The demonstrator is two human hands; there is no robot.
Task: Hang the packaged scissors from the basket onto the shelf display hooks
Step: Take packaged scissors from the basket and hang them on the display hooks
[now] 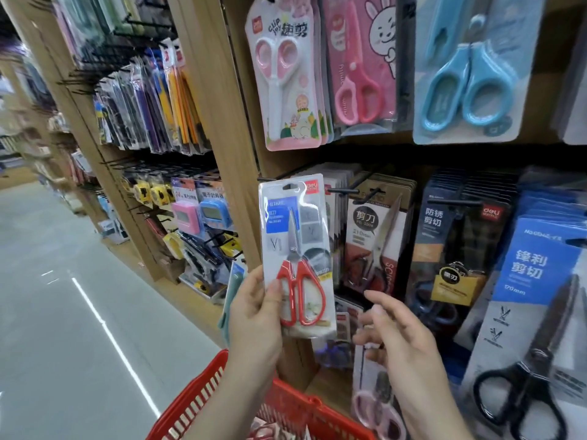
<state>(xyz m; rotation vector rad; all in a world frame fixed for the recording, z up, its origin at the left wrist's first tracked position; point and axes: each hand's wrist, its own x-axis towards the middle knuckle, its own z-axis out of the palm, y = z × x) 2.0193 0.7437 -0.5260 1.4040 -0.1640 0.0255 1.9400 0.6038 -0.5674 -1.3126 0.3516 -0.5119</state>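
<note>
Holding a scissors pack up to the hooks

The left hand (254,315) grips the pack (297,249) by its lower left edge, with the thumb on the front beside the red handles and the fingers behind. The pack stands upright in front of the lower row of the shelf (228,138). Its hang hole is level with the black hooks (339,190); I cannot tell whether it touches one. The right hand (397,338) hovers just right of the pack's bottom corner with its fingers loosely spread, holding nothing and apart from the pack. The red basket (197,404) sits below both forearms at the bottom edge. Brown packs (374,236) hang just right of the held one. Pink scissors (279,58) and blue scissors (470,87) hang in the row above.
</note>
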